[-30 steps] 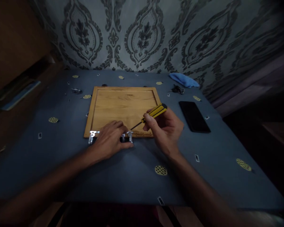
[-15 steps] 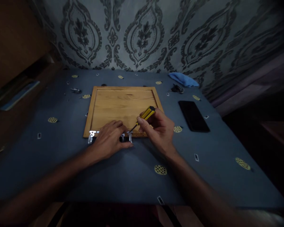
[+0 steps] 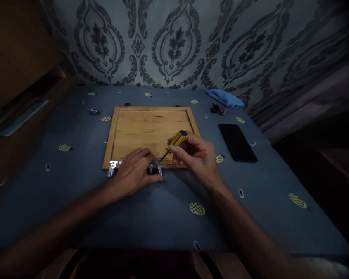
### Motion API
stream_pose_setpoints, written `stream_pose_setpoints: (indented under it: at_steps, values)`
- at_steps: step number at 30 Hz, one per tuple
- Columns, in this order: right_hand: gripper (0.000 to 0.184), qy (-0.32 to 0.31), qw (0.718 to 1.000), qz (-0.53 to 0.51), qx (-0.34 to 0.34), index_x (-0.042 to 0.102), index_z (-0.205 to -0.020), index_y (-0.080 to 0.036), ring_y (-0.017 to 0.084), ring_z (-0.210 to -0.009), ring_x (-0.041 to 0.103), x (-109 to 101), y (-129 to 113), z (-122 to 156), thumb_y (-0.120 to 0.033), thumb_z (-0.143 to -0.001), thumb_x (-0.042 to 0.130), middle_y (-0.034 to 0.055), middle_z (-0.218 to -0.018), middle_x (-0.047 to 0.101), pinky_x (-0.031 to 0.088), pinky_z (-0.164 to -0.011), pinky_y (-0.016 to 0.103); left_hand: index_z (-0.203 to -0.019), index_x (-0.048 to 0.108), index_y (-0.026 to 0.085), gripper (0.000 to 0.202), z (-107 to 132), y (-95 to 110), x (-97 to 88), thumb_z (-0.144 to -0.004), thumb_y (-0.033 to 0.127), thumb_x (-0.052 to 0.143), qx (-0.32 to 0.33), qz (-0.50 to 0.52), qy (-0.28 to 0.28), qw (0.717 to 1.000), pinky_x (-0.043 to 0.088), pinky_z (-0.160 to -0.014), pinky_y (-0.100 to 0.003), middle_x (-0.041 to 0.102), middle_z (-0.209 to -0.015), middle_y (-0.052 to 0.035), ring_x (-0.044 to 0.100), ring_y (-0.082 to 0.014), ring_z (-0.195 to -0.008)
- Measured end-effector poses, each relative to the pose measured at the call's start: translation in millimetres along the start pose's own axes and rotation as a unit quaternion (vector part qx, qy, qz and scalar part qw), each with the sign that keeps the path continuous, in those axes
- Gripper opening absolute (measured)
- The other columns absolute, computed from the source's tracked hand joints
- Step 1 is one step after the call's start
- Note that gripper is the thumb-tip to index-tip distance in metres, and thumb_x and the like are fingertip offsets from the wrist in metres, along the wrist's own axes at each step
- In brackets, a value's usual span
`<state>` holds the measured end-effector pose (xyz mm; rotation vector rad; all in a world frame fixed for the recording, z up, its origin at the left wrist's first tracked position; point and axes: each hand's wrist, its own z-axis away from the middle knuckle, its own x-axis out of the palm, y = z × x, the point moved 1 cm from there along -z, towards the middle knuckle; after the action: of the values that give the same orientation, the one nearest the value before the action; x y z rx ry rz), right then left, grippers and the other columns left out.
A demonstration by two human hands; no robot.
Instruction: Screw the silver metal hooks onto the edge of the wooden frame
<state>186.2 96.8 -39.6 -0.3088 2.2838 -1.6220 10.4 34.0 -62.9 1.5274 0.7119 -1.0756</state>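
A framed wooden panel point(image 3: 151, 131) lies flat on the table. Along its near edge sits a shiny metal fitting point(image 3: 113, 166) with curved ends and a dark middle part, largely covered by my left hand point(image 3: 135, 168). That hand grips the fitting at the panel's edge, fingers on top and thumb below. My right hand point(image 3: 196, 159) holds a yellow-and-black screwdriver point(image 3: 177, 140) by its handle, tilted. Its tip meets the fitting's right end, beside my left fingertips; the screw itself is too small to make out.
A black phone point(image 3: 237, 142) lies to the right on the blue patterned tablecloth point(image 3: 163, 217). Farther back are a blue cloth point(image 3: 225, 97) and a dark small object point(image 3: 217, 109). Small metal pieces point(image 3: 93, 111) lie left of the panel. A patterned wall stands behind.
The right hand has shifted its grip on the screwdriver, with the handle's end moving slightly left. The left hand and the panel stay put.
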Motion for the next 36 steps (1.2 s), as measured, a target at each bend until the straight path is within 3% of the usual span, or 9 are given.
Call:
stream_pose_setpoints:
  at_steps: [5, 10, 13, 19, 25, 36]
  values:
    - [0.039, 0.032, 0.999, -0.033, 0.015, 0.060, -0.074, -0.022, 0.009, -0.047, 0.054, 4.3, 2.5, 2.1, -0.049, -0.070, 0.089, -0.0060, -0.064, 0.056, 0.046, -0.042, 0.023, -0.105, 0.068, 0.021, 0.038, 0.5, -0.4, 0.3, -0.083, 0.049, 0.080, 0.004, 0.002, 0.003, 1.000, 0.048, -0.084, -0.038, 0.065, -0.105, -0.0051, 0.062, -0.0275, -0.103]
    - [0.036, -0.014, 0.999, -0.030, 0.017, 0.071, -0.093, -0.022, 0.011, -0.053, 0.059, -0.3, -5.3, -0.1, -0.052, -0.078, 0.082, -0.0036, -0.069, 0.062, 0.054, -0.055, 0.027, -0.102, 0.068, 0.021, 0.037, 0.9, -0.7, 0.6, -0.084, 0.052, 0.078, 0.009, 0.000, 0.012, 1.000, 0.048, -0.081, -0.036, 0.065, -0.102, -0.0045, 0.061, -0.0260, -0.099]
    - [0.032, -0.033, 0.999, -0.005, 0.005, 0.071, -0.088, -0.021, 0.011, -0.052, 0.057, -2.0, -5.7, 0.1, -0.052, -0.081, 0.079, -0.0027, -0.068, 0.062, 0.052, -0.054, 0.028, -0.102, 0.068, 0.021, 0.037, 1.3, -0.8, 1.2, -0.085, 0.052, 0.077, 0.011, 0.004, 0.013, 1.000, 0.048, -0.083, -0.036, 0.064, -0.103, -0.0048, 0.061, -0.0264, -0.100]
    - [0.036, 0.074, 0.994, 0.059, -0.057, 0.057, -0.070, -0.023, 0.011, -0.056, 0.050, 6.8, 6.5, 9.0, -0.043, -0.078, 0.085, -0.0041, -0.066, 0.052, 0.044, -0.049, 0.026, -0.107, 0.068, 0.021, 0.036, 1.6, -1.2, 2.5, -0.086, 0.049, 0.076, 0.008, 0.008, 0.013, 1.000, 0.048, -0.085, -0.039, 0.064, -0.106, -0.0053, 0.060, -0.0279, -0.103]
    - [0.021, 0.159, 0.981, 0.062, -0.088, 0.059, -0.083, -0.025, 0.011, -0.055, 0.055, 8.5, 3.9, 15.0, -0.038, -0.088, 0.074, -0.0034, -0.074, 0.058, 0.046, -0.050, 0.027, -0.104, 0.068, 0.019, 0.036, 0.8, 0.5, -0.3, -0.084, 0.048, 0.079, 0.004, -0.001, -0.003, 1.000, 0.048, -0.083, -0.038, 0.064, -0.104, -0.0048, 0.061, -0.0274, -0.102]
    - [0.031, 0.112, 0.986, 0.102, -0.076, 0.050, -0.073, -0.024, 0.011, -0.054, 0.050, 7.4, 7.7, 11.5, -0.038, -0.088, 0.073, -0.0053, -0.065, 0.050, 0.044, -0.051, 0.026, -0.104, 0.068, 0.019, 0.038, 0.7, -1.0, 1.0, -0.083, 0.050, 0.080, 0.010, -0.007, 0.001, 1.000, 0.048, -0.082, -0.037, 0.064, -0.104, -0.0046, 0.061, -0.0270, -0.101]
